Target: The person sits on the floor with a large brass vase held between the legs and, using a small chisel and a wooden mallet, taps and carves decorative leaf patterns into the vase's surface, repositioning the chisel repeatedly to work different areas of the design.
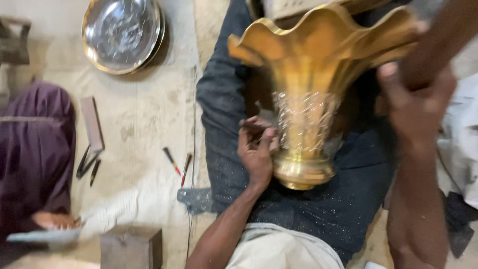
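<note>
Fluted brass vase (308, 99), tilted over lap

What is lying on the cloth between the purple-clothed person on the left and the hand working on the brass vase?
In the head view, a flat grey bar, dark hand tools and two pencil-like tools lie on the cloth between the purple garment and the left hand.

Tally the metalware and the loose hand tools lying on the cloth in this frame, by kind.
Fluted golden brass vase, held by both hands: 1
Round silver-coloured metal tray with a gold rim: 1
Thin pen-like tools on the cloth: 4, possibly more; blurred
Total: 6
</note>
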